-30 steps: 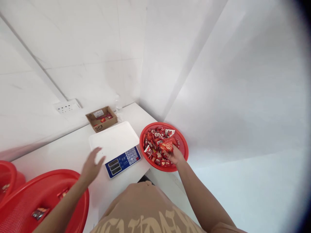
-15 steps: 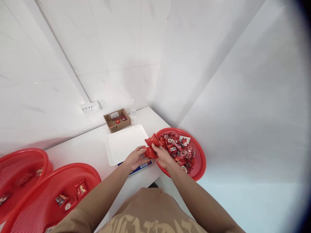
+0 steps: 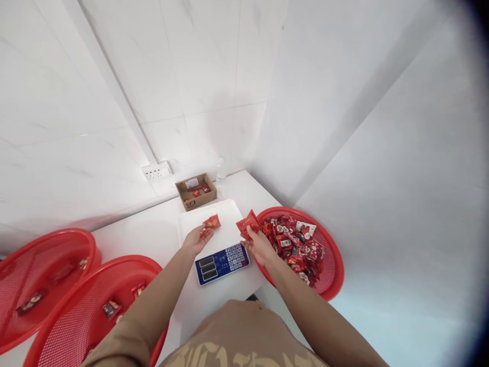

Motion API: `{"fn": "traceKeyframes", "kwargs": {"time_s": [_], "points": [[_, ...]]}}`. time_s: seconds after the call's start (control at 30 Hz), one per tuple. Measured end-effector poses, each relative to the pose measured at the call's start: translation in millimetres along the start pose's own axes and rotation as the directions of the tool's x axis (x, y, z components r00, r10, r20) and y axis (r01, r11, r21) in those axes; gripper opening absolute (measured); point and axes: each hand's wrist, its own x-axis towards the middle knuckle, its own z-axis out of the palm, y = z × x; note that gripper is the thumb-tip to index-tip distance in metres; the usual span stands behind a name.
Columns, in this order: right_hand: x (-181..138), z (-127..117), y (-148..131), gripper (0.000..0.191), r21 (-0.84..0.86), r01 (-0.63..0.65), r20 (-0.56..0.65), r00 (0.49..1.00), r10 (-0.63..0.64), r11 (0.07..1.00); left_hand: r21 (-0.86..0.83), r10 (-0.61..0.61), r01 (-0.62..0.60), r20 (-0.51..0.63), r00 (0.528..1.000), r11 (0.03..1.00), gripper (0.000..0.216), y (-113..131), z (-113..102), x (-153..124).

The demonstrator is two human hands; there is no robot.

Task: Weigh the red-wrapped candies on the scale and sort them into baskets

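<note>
Over the white pan of a weighing scale (image 3: 193, 216), my left hand (image 3: 197, 239) pinches a small red snack packet (image 3: 212, 221). My right hand (image 3: 261, 245) grips another red snack packet (image 3: 247, 224), a larger one, at the left rim of a red mesh basket (image 3: 336, 265). That basket holds a heap of mostly red wrapped snacks (image 3: 294, 244). The scale's blue keypad panel (image 3: 222, 264) shows between my forearms.
An open cardboard box (image 3: 195, 199) with a few red packets stands behind the scale, beside a clear bottle (image 3: 220, 171). On the left are two more red baskets (image 3: 126, 261) with scattered packets. A wall socket (image 3: 156, 171) sits above the table.
My hands were together at the red packets; now they are apart. The left hand has moved left over the pan with the small packet, uncovering the keypad. The view has shifted slightly.
</note>
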Motion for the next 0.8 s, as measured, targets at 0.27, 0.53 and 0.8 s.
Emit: {"fn": "traceKeyframes", "kwargs": {"time_s": [0.27,0.53,0.8], "points": [[-13,-37,8,0.019,-0.088,-0.015,-0.041,0.999,0.011,0.996,0.262,0.141,-0.126,-0.037,0.989,0.957,0.027,-11,-24,4],[-13,-33,20,0.022,-0.137,-0.07,0.063,0.995,0.079,0.988,0.659,0.279,-0.236,0.04,0.959,0.715,0.03,-19,-29,7],[-6,3,17,0.059,-0.221,-0.027,0.145,0.988,0.06,0.975,0.817,0.507,-0.394,0.148,0.849,0.422,0.04,-13,-21,15]]}}
